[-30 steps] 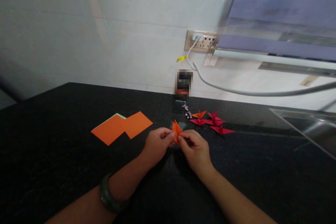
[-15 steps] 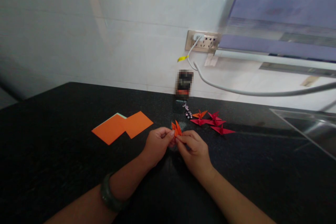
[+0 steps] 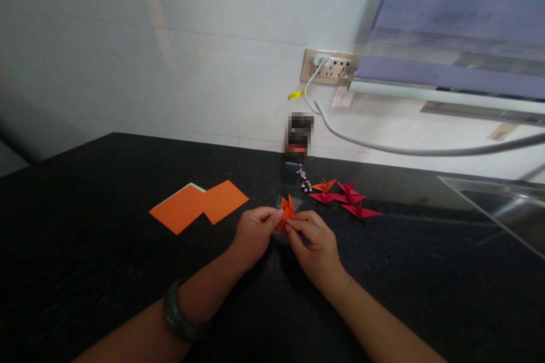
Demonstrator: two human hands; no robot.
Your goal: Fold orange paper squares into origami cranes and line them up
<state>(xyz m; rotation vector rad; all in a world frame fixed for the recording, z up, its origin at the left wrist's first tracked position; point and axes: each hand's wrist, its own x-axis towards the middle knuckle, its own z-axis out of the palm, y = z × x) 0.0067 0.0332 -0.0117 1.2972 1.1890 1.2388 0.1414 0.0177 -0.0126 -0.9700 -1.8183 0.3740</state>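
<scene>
Between my hands is a small folded orange paper crane [image 3: 288, 211], its two points standing upward. My left hand [image 3: 256, 235] pinches its left side between thumb and fingers. On the other side, my right hand [image 3: 315, 243] grips the lower right part with thumb and forefinger, and the fingertips hide the bottom of the fold. To the right lie finished paper cranes: an orange crane [image 3: 324, 185] and several red ones, among them a red crane [image 3: 361, 211] nearest me. Flat orange paper squares [image 3: 179, 209] lie left of my hands, a pale green edge showing beneath.
A pixelated upright object [image 3: 299, 136] with a beaded strap [image 3: 304, 179] leans at the white wall. Above it, a white cable [image 3: 361, 144] runs from a wall socket [image 3: 327, 66]. A metal sink [image 3: 502, 204] is set into the black counter [image 3: 106, 272] at the right.
The orange folded paper has turned slightly in my fingers, and its upper points now stand a little further right and apart. My hands have barely shifted; everything else stays put.
</scene>
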